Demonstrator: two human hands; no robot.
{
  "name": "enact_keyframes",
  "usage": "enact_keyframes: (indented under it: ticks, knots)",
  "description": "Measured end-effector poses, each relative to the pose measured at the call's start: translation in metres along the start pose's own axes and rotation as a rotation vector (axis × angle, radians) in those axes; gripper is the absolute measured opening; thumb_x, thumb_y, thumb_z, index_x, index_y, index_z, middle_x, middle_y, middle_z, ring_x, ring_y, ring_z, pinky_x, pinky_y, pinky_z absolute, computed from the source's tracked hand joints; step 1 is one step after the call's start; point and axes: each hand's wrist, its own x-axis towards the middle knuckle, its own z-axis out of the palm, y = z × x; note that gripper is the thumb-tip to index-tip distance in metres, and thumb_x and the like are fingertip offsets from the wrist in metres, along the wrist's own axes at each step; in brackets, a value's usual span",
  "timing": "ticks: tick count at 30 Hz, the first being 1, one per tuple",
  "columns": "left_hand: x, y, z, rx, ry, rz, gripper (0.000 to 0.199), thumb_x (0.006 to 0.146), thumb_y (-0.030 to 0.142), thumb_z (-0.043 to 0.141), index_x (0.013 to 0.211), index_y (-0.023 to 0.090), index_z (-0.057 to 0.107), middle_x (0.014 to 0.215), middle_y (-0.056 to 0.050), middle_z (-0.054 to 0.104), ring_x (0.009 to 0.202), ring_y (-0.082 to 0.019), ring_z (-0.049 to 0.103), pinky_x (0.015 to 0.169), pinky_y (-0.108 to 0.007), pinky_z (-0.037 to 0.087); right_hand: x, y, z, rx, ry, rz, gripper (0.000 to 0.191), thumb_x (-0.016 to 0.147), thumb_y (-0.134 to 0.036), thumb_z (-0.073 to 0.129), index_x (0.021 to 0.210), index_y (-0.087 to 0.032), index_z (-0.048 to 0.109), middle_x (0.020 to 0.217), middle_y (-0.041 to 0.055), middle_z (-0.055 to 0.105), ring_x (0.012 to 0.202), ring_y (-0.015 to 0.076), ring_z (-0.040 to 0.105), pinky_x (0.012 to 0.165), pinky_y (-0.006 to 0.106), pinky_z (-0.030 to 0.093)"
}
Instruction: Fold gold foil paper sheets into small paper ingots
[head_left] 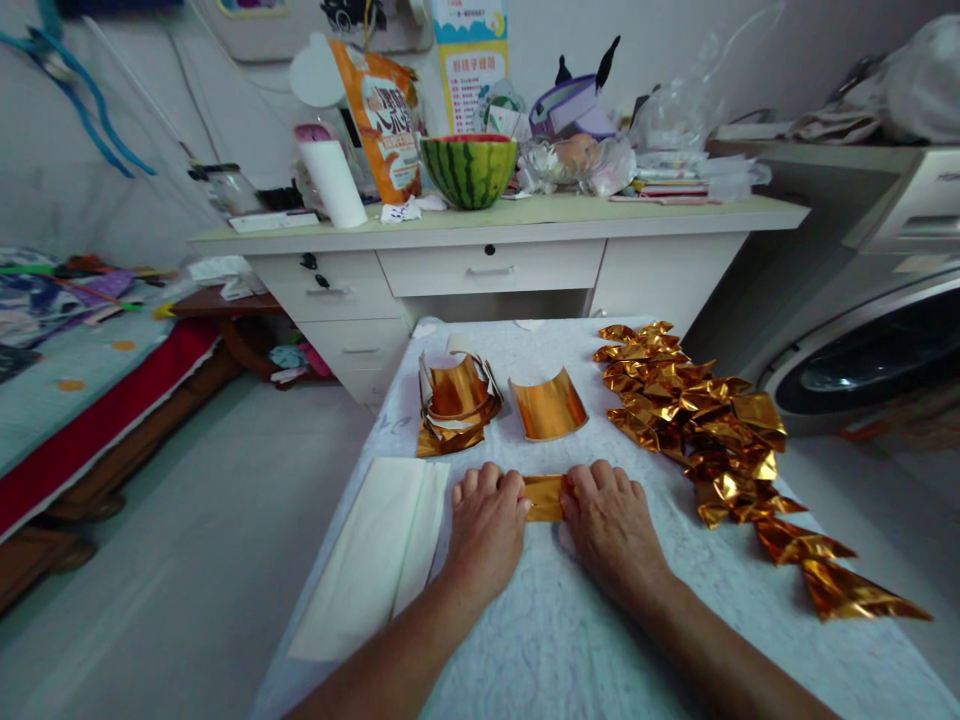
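Between my two hands lies a small gold foil piece (544, 498) on the cloth-covered table. My left hand (489, 520) is closed on its left end, with the fingers curled. My right hand (609, 520) grips the right end in the same way. Just beyond them a curved gold sheet (551, 405) rests on the cloth. To its left is a stack of curved gold and white strips (456, 395). White paper sheets (375, 550) lie left of my left hand. Twisted gold foil pieces (697, 420) form a long pile at the right.
Behind the table stands a white desk (491, 265) bearing a watermelon half (469, 170), an orange pouch (382, 130) and bags. A washing machine (885, 290) is at the right. A bed (97, 370) is on the left.
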Motion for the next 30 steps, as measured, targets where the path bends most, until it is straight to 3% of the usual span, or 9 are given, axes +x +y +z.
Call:
enact_keyframes:
  ticks: [12,17,23,30]
  knots:
    - [0.002,0.000,0.000,-0.047,-0.012,-0.030,0.002,0.088,0.023,0.056,0.090,0.024,0.057,0.096,-0.002,0.056,0.094,-0.023,0.047,0.077,-0.037,0.030,0.001,0.024,0.000,-0.134,0.032,-0.014,0.013,0.095,-0.021,0.045,0.099,-0.021,0.057,0.090,0.0073,0.056,0.082,0.0254,0.049,0.070,0.035,0.029]
    - [0.003,-0.001,-0.001,-0.092,-0.010,-0.015,0.004,0.086,0.021,0.057,0.089,0.024,0.056,0.095,-0.002,0.057,0.094,-0.023,0.048,0.077,-0.036,0.030,0.004,0.034,0.006,0.033,0.039,0.016,0.014,0.093,-0.019,0.045,0.101,-0.018,0.056,0.096,0.0091,0.059,0.087,0.0252,0.050,0.074,0.036,0.033]
    - [0.003,-0.002,-0.002,-0.164,0.005,-0.029,0.008,0.085,0.019,0.057,0.090,0.022,0.053,0.096,-0.002,0.058,0.095,-0.023,0.049,0.082,-0.037,0.033,0.008,0.042,0.006,0.264,0.023,-0.042,0.029,0.091,-0.039,0.052,0.111,-0.019,0.057,0.107,0.0106,0.056,0.096,0.0270,0.049,0.079,0.038,0.037]
    - [0.002,-0.006,0.000,-0.260,0.038,-0.052,0.038,0.081,0.023,0.061,0.116,0.019,0.046,0.113,-0.007,0.055,0.109,-0.025,0.048,0.094,-0.041,0.035,0.008,0.043,-0.004,0.342,-0.049,-0.098,0.019,0.080,-0.029,0.064,0.096,-0.021,0.060,0.103,0.0073,0.056,0.093,0.0242,0.050,0.080,0.036,0.038]
